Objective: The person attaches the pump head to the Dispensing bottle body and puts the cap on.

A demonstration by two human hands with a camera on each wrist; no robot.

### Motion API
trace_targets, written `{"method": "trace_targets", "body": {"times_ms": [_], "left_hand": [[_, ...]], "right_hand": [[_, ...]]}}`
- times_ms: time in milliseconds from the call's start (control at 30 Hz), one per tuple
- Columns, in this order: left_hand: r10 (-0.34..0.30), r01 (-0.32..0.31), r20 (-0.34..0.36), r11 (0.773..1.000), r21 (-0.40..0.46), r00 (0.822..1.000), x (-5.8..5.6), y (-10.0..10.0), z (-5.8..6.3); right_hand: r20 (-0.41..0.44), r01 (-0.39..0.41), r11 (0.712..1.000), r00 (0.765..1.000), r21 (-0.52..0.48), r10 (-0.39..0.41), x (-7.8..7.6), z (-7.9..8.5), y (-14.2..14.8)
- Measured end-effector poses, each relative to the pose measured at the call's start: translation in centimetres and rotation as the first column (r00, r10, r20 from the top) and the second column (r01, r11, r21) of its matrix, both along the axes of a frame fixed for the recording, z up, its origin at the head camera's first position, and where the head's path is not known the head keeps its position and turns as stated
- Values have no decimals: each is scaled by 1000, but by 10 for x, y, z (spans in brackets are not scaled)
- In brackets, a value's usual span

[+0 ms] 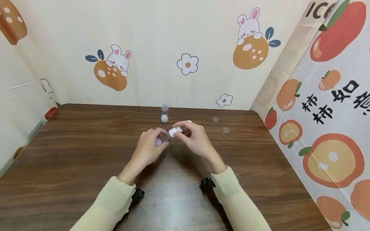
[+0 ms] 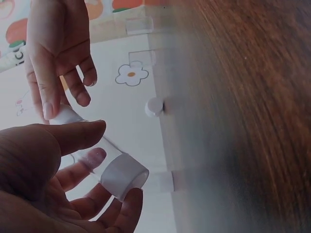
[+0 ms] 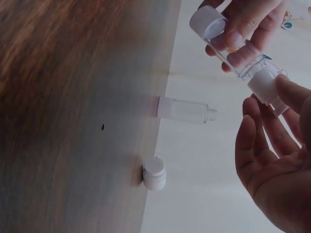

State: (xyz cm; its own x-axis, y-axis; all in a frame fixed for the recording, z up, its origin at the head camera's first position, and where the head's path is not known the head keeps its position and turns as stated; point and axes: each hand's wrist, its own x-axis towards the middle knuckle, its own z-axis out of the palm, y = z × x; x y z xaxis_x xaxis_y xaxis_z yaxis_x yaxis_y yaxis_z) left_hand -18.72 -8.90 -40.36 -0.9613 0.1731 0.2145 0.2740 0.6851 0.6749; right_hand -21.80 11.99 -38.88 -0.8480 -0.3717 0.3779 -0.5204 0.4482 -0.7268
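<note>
My left hand (image 1: 148, 146) grips a small clear bottle (image 3: 228, 46) with a white base, which tilts above the table. At the bottle's neck, my right hand (image 1: 196, 138) pinches a white pump top (image 3: 265, 85) between thumb and fingers. In the right wrist view the pump top sits right at the clear threaded neck. Left thumb and fingers wrap the bottle's body, its white bottom (image 2: 125, 174) showing past them in the left wrist view. Beyond the hands, a second clear bottle (image 1: 164, 114) with a bare threaded neck stands upright.
Another white pump top (image 3: 154, 174) stands on the table, mostly hidden behind the right hand in the head view. Two clear caps (image 1: 224, 132) stand right of the hands on the brown wooden table (image 1: 86, 154). A patterned curtain (image 1: 156, 64) hangs behind its back edge.
</note>
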Motion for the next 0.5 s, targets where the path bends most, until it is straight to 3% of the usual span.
{"method": "trace_targets", "body": {"times_ms": [500], "left_hand": [[11, -11, -6, 1000, 15, 1000, 2, 3, 0]], "right_hand": [[-7, 82, 997, 997, -7, -82, 1, -4, -3]]}}
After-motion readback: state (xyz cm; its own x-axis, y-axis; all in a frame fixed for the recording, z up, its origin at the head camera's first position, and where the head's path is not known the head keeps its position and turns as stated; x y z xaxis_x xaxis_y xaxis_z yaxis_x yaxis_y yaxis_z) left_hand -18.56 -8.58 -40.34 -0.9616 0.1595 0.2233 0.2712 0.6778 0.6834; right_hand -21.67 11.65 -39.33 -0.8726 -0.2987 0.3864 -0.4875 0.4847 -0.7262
